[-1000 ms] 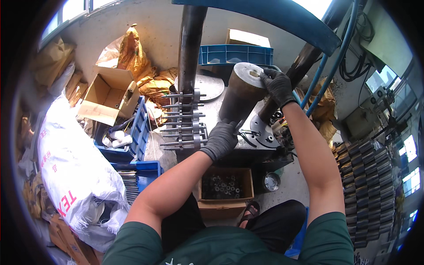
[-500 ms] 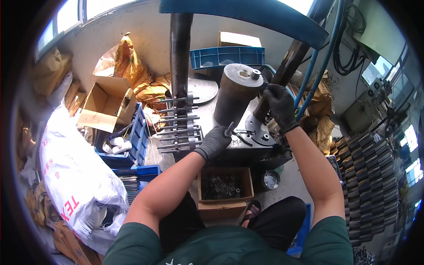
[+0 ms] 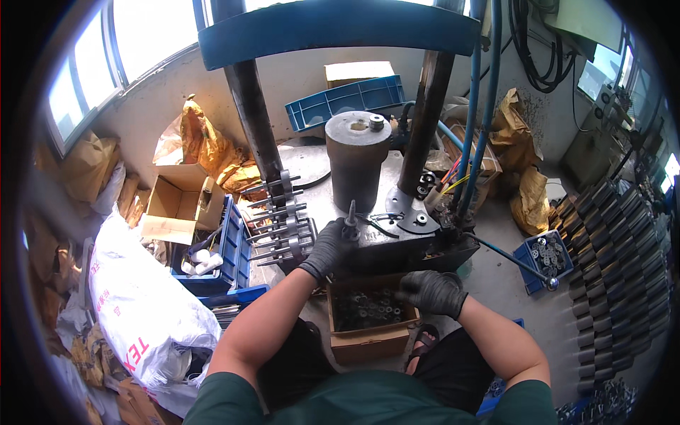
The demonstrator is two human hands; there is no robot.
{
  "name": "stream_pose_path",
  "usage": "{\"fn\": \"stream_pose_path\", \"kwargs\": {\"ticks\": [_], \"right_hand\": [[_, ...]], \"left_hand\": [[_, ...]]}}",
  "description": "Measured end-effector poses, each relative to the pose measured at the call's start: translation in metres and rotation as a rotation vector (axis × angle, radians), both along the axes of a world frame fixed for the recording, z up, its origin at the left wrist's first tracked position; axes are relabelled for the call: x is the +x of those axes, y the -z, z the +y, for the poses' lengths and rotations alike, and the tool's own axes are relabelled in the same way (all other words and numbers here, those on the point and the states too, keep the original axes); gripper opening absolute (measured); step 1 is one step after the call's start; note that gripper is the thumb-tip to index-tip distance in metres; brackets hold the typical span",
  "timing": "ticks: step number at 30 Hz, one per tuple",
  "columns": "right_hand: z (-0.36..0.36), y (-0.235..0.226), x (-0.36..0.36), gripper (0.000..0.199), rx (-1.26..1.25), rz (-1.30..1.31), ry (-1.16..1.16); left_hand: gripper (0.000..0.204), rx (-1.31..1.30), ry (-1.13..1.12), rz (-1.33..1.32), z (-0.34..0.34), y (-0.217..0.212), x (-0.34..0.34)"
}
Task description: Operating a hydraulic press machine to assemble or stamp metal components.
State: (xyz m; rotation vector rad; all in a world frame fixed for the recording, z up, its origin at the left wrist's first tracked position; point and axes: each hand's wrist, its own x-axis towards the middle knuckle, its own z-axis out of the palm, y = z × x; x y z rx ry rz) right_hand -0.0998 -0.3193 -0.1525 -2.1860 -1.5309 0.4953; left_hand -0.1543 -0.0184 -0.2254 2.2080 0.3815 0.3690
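Observation:
My left hand (image 3: 329, 252), in a dark grey glove, is closed round a short metal shaft (image 3: 351, 214) with a narrow tip pointing up. It is at the front edge of the press table, beside a row of metal shafts with round collars (image 3: 289, 228). My gloved right hand (image 3: 435, 292) hangs over the right side of an open cardboard box (image 3: 372, 343) of small metal rings (image 3: 368, 306); its fingers are dark and smeared. Behind my left hand a thick steel cylinder (image 3: 356, 166) stands upright, with a small ring-shaped part (image 3: 377, 122) on top.
Two steel columns (image 3: 256, 120) and a blue crossbeam (image 3: 340, 32) frame the cylinder. A ball-ended lever (image 3: 513, 261) sticks out right, near a blue bin of metal parts (image 3: 528, 273). Left are a white sack (image 3: 149, 297) and a blue crate (image 3: 230, 241). Stacked metal pieces (image 3: 613, 283) stand far right.
My right hand has come down from beside the cylinder to the cardboard box. My left hand keeps the shaft, now more upright. The view has shifted, and the ball-ended lever shows on the right.

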Motion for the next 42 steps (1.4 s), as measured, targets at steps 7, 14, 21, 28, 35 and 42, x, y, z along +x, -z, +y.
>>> {"fn": "stream_pose_path", "kwargs": {"ticks": [7, 14, 21, 28, 35, 42], "right_hand": [[-0.001, -0.012, 0.008, 0.032, -0.135, 0.073, 0.061], [0.008, 0.016, 0.024, 0.034, -0.232, 0.150, -0.001], [0.013, 0.028, 0.029, 0.037, -0.278, 0.181, -0.064], [0.001, 0.018, 0.026, 0.035, -0.265, 0.167, -0.106], [-0.005, 0.008, 0.012, 0.031, -0.213, 0.057, -0.162], [-0.050, -0.073, -0.009, 0.032, 0.082, -0.269, 0.012]], "left_hand": [[0.048, -0.266, 0.138, -0.566, -0.031, -0.071, 0.009], [0.061, -0.198, 0.218, -0.767, 0.006, -0.207, 0.109], [0.042, -0.243, 0.043, -0.733, 0.030, -0.221, 0.168], [0.050, -0.283, 0.113, -0.623, 0.030, -0.221, 0.158], [0.047, -0.199, 0.093, -0.527, 0.015, -0.229, 0.149], [0.045, -0.235, 0.024, -0.546, 0.023, -0.223, 0.166]]}}
